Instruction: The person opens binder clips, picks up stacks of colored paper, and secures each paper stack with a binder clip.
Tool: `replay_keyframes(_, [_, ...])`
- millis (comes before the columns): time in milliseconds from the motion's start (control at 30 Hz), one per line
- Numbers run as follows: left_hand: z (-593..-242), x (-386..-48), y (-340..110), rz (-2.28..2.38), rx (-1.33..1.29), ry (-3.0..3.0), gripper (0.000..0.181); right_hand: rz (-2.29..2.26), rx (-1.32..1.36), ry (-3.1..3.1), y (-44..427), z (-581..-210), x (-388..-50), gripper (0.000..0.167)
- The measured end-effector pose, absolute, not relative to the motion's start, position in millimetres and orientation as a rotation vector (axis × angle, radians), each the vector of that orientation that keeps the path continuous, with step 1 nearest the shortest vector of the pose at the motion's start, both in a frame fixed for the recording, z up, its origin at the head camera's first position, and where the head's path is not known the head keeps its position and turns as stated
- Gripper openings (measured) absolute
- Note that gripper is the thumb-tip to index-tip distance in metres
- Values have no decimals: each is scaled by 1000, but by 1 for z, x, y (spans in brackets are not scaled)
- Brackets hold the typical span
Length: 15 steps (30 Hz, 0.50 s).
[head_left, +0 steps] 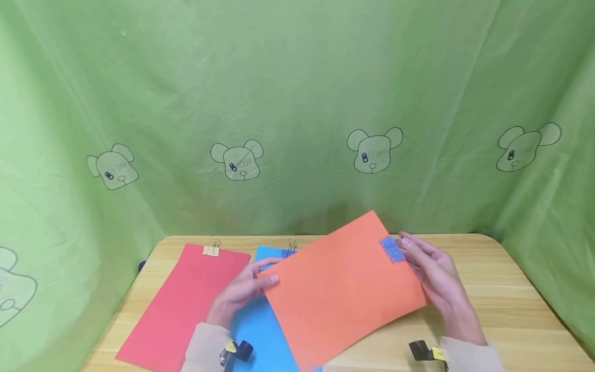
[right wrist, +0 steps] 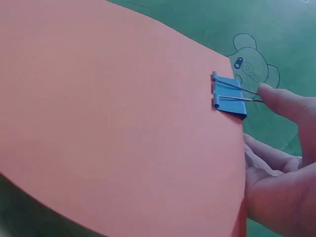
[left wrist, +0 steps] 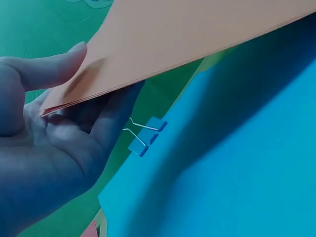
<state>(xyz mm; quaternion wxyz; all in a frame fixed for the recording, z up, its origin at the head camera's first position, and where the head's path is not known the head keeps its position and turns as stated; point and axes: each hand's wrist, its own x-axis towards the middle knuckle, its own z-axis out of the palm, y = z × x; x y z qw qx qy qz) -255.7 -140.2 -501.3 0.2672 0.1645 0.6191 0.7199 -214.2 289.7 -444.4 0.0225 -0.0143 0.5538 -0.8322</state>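
Note:
A stack of orange paper (head_left: 344,289) is held tilted above the table between both hands. My left hand (head_left: 239,289) grips its left corner, thumb on top and fingers underneath; the layered sheet edges show in the left wrist view. On the right edge of the stack sits a blue binder clip (right wrist: 228,96). My right hand (head_left: 439,274) has its thumb against the clip's wire handles (right wrist: 242,94), with the other fingers partly hidden behind the paper. Beneath the orange stack lies blue paper (left wrist: 237,163) with its own blue binder clip (left wrist: 148,137).
Red paper (head_left: 186,305) with a pale binder clip (head_left: 211,251) lies to the left on the wooden table (head_left: 506,299). Green cloth (head_left: 297,103) with printed bear heads hangs behind and at both sides.

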Motion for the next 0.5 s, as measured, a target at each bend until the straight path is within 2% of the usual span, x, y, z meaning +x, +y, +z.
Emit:
replay_keyframes(233, [-500, -248, -121, 1679, 587, 1811, 44, -2358, 15, 1955, 297, -438, -209, 58])
replay_keyframes(500, [-503, -229, -85, 1574, 596, 1758, 44, -2158, -5, 2238, 304, -437, -207, 69])
